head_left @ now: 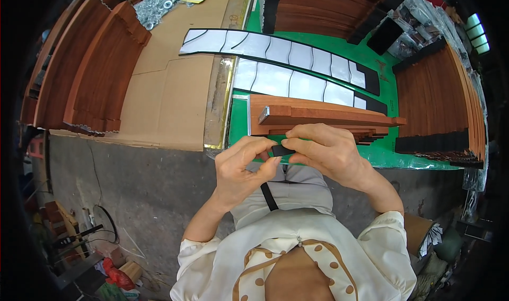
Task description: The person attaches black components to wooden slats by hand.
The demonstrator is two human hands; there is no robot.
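A black flexible strip (282,151) is pinched between the fingertips of my left hand (236,168) and my right hand (331,155), just in front of the table's near edge. Lower down, a black length (269,196) hangs over my lap; it looks like part of the same strip, but my left hand hides the link between them. Right behind my hands lie reddish-brown wooden boards (323,115) along the near edge. Past these, two long black strips are covered with white backing pieces (302,54), side by side on the green table top (389,107).
Stacks of brown boards stand at left (101,62), right (432,91) and far back (323,6). A heap of metal washers (161,4) sits on the cardboard sheet (175,97). A black slab (386,36) lies back right, near clear plastic wrap. Clutter with a red bag (117,274) covers the floor lower left.
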